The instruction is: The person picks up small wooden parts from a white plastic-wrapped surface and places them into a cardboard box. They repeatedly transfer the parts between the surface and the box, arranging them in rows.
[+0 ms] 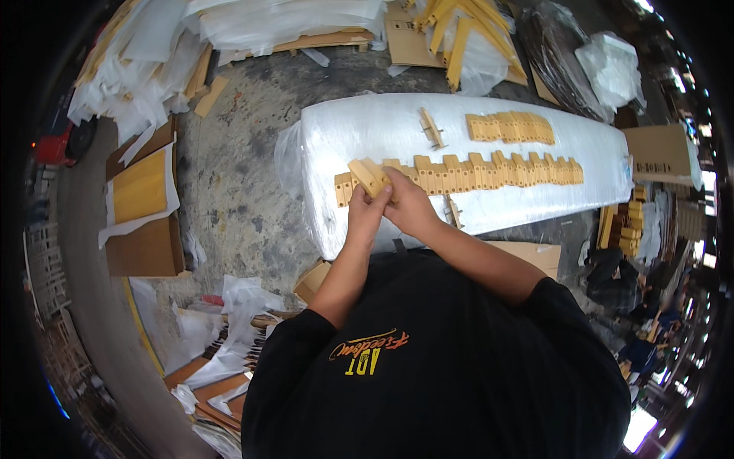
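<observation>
Both my hands hold small drilled wooden blocks (367, 174) above the left end of a long row. My left hand (366, 208) grips them from below, its fingers closed. On their right side my right hand (410, 202) is closed round them too. The row of similar wooden blocks (482, 173) stretches to the right across a long, plastic-wrapped surface (367, 126). A shorter group of wooden blocks (511, 128) lies farther back. Two narrow wooden pieces with metal pins show: one pinned piece (431, 128) behind the row, another pinned piece (454, 211) in front.
White foam sheets (287, 19) cover stacks at the back. Yellow wooden parts (459, 38) are piled behind the wrapped surface. A cardboard box (664, 154) stands at the right, cardboard with a yellow panel (140, 191) at the left. Loose wrapping (237, 329) and boards lie at the lower left.
</observation>
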{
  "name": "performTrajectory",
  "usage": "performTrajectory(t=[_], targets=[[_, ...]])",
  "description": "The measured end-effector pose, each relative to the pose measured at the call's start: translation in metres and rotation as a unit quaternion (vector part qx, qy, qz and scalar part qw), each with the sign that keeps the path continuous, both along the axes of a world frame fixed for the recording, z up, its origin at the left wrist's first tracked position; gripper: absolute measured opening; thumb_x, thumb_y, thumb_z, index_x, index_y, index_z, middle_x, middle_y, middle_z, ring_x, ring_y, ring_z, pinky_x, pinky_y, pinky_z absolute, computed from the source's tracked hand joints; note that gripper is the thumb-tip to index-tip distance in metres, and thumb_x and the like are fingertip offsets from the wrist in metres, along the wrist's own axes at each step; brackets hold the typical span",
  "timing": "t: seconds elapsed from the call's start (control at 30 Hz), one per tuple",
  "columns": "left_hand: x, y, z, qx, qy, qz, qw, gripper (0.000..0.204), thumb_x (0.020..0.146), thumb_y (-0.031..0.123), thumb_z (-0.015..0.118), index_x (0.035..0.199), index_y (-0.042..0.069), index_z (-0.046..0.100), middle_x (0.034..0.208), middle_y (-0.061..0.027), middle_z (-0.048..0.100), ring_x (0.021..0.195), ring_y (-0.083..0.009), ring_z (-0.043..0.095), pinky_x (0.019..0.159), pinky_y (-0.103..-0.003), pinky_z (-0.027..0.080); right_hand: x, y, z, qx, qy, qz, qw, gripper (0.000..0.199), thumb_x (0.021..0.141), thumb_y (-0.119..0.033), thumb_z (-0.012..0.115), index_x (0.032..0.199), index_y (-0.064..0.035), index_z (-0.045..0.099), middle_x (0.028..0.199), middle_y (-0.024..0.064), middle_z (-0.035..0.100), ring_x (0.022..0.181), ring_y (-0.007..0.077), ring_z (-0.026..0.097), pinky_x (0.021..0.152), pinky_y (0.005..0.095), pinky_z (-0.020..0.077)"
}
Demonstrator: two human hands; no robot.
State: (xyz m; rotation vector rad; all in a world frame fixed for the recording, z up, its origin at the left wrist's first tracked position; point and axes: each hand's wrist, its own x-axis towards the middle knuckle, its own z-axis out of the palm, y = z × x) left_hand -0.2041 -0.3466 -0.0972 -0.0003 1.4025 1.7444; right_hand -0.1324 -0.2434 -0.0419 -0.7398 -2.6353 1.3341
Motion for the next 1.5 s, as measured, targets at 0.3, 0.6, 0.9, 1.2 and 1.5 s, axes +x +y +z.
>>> performTrajectory(t=[0.3, 0.6, 0.9, 1.2, 1.5], targets=[[-0.056, -0.055, -0.069, -0.061, -0.057, 0.066, 0.994, 0.034, 0.090, 0.014, 0.078, 0.116, -0.003, 0.065, 0.106, -0.0124, 0.071, 0.091, -0.0216, 0.072, 0.078, -0.034, 0.061, 0.016, 0.010, -0.029, -0.068, -0.020, 0.014, 0.997, 0.057, 0.087, -0.017, 0.077, 0.138, -0.0025, 0.056, 0.136, 0.0217, 0.060, 0.115, 0.0319, 0.066, 0.090, 0.0388, 0.0576], [-0.131, -0.066, -0.123, -0.220, 0.083, -0.156, 0.959, 0.036, 0.089, 0.012, 0.079, 0.116, -0.006, 0.066, 0.104, -0.0140, 0.074, 0.087, -0.0213, 0.072, 0.077, -0.032, 0.058, 0.141, 0.082, -0.090, -0.126, -0.131, -0.229, 0.956, 0.031, 0.093, -0.018, 0.070, 0.115, 0.0017, 0.065, 0.095, 0.0135, 0.071, 0.072, 0.0171, 0.070, 0.055, 0.0307, 0.0574], [-0.111, -0.053, -0.132, -0.281, 0.204, -0.093, 0.933, 0.053, 0.090, 0.015, 0.078, 0.128, -0.007, 0.048, 0.107, -0.0224, 0.069, 0.092, -0.0260, 0.071, 0.076, -0.036, 0.058, 0.224, 0.077, -0.108, -0.214, -0.260, -0.358, 0.871, 0.041, 0.093, -0.020, 0.069, 0.123, 0.0072, 0.060, 0.104, 0.0194, 0.068, 0.072, 0.0255, 0.073, 0.055, 0.0355, 0.0595], [-0.095, -0.049, -0.123, -0.318, 0.260, -0.038, 0.911, 0.039, 0.091, 0.017, 0.076, 0.120, -0.002, 0.061, 0.101, -0.0185, 0.071, 0.089, -0.0259, 0.070, 0.077, -0.038, 0.057, 0.218, 0.087, -0.108, -0.197, -0.247, -0.372, 0.873, 0.039, 0.085, -0.022, 0.071, 0.116, 0.0021, 0.066, 0.089, 0.0197, 0.072, 0.062, 0.0263, 0.071, 0.060, 0.0380, 0.0586], [-0.080, -0.040, -0.105, -0.316, 0.288, -0.042, 0.903, 0.049, 0.093, 0.018, 0.074, 0.129, -0.011, 0.057, 0.101, -0.0166, 0.071, 0.086, -0.0237, 0.069, 0.078, -0.035, 0.055, 0.151, 0.095, -0.124, 0.006, -0.422, -0.274, 0.864, 0.041, 0.089, -0.022, 0.065, 0.126, -0.0055, 0.055, 0.124, 0.0220, 0.061, 0.117, 0.0410, 0.062, 0.095, 0.0495, 0.0549]])
